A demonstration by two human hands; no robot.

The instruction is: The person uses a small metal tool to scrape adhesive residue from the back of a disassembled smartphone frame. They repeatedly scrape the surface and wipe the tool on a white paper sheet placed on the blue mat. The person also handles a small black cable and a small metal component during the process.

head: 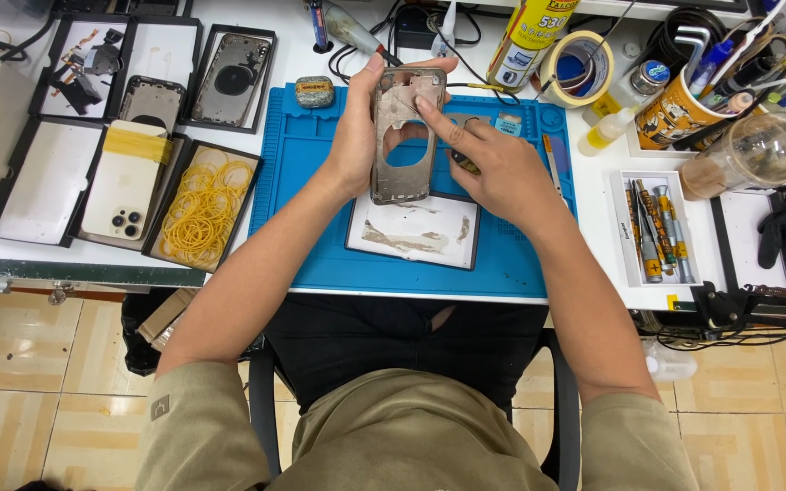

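Nearest the lens: olive sleeves and both forearms reaching over a blue work mat (320, 245). Left hand (357, 136) is clamped on the phone back frame (404, 136), thumb on its near long edge, fingertips curled over the top, holding it upright above the mat. Right hand (493, 168) presses its index fingertip on the frame's upper inner face; its other fingers are closed around a small dark tool (461, 162), mostly hidden, kind not clear. Directly below the grip: a black-rimmed tray (411, 235) with a white sheet smeared brown. Risks, as I judge them: frame is pinched at edge and top only, so a hard push from the index finger could twist or bend it or lever it out of the grip; the tool tip sits close to the frame and could scratch it; a drop lands it on the smeared tray. Left of the grip: black box of yellow rubber bands (204, 205), a cream phone back (125, 182) wrapped in a yellow band, more open black boxes with frames. Above right of the grip: yellow spray can (528, 36) with red and black label, tape roll (577, 68). Right: orange printed cup of tools (680, 114), white tray of screwdrivers (652, 232).
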